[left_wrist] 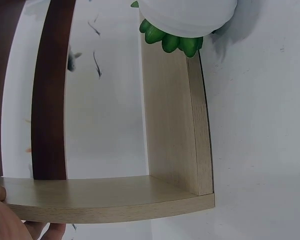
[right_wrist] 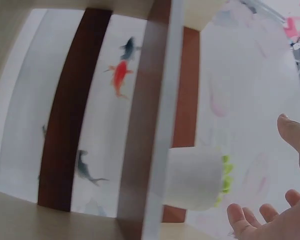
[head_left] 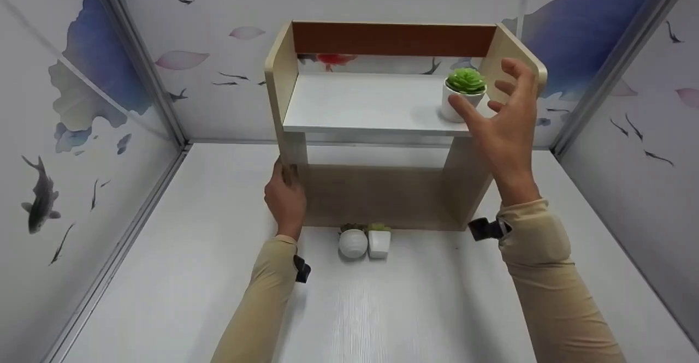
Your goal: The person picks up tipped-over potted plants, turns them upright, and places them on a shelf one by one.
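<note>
A two-tier wooden shelf (head_left: 366,103) with pale side panels stands on the table. My left hand (head_left: 286,196) grips its left side panel low down; in the left wrist view the thumb lies on one face of the panel (left_wrist: 115,202) and fingertips show at the other. On the right end of the upper board sits a green succulent in a white pot (head_left: 456,106). Beside it my right hand (head_left: 502,134) is spread with bent, parted fingers. The right wrist view shows a gap between those fingers and the pot (right_wrist: 190,177).
Two more small plants, one in a round white pot (head_left: 353,244) and one in a squarish white pot (head_left: 379,244), stand side by side before the shelf's lower front edge. Printed walls (head_left: 82,106) with metal corner strips enclose the white table (head_left: 382,308).
</note>
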Demonstrator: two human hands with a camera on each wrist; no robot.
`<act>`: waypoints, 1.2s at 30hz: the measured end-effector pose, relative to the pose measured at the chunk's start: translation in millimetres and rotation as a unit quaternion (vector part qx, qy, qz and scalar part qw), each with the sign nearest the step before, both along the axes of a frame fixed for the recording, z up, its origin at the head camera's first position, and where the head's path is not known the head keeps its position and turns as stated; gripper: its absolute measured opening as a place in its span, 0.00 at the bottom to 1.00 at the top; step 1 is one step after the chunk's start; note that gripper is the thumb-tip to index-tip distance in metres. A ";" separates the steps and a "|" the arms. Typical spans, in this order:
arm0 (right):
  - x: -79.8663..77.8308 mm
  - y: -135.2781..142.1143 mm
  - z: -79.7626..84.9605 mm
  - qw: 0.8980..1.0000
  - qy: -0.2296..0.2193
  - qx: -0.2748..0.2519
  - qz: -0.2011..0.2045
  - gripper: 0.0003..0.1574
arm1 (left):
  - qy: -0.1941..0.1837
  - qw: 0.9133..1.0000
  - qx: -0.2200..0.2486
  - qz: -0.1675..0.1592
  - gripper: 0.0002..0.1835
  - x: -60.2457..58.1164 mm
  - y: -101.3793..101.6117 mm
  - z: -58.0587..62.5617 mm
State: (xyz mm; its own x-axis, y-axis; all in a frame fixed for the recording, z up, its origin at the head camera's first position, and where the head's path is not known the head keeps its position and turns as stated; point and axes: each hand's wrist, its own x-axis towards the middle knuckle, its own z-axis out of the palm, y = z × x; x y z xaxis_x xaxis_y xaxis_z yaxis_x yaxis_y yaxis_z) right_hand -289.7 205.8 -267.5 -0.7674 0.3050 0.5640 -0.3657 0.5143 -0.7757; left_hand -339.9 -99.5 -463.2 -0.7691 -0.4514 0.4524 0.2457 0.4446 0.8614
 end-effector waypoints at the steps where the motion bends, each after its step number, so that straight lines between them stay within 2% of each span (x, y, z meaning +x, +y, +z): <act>1: 4.3 -1.7 2.0 1.000 0.005 -0.004 0.004 0.55 | 0.000 1.000 0.000 -0.001 0.21 0.1 -0.1 0.1; 6: 25.9 -9.5 7.9 0.999 0.029 -0.016 0.018 0.54 | -0.001 1.000 0.000 0.000 0.20 0.6 -0.9 0.6; 10: 41.2 -13.0 5.5 0.998 0.055 -0.021 0.028 0.52 | -0.001 1.000 0.003 -0.002 0.20 0.9 -0.8 1.0; 14: 53.4 -17.1 -2.7 0.996 0.073 -0.023 0.041 0.49 | 0.003 1.000 0.002 -0.002 0.20 0.5 -1.2 0.2; 19: 64.3 -25.0 -21.9 0.996 0.063 -0.012 0.057 0.46 | 0.006 1.000 -0.006 0.000 0.20 -0.1 -1.8 -1.0; 27: 68.4 -35.7 -60.2 0.996 0.034 0.011 0.087 0.48 | 0.001 1.000 -0.002 0.003 0.20 0.5 -2.4 0.3; 36: 56.2 -39.9 -104.5 0.994 -0.011 -0.014 0.106 0.50 | 0.007 1.000 -0.005 0.002 0.20 -0.1 -2.1 -1.3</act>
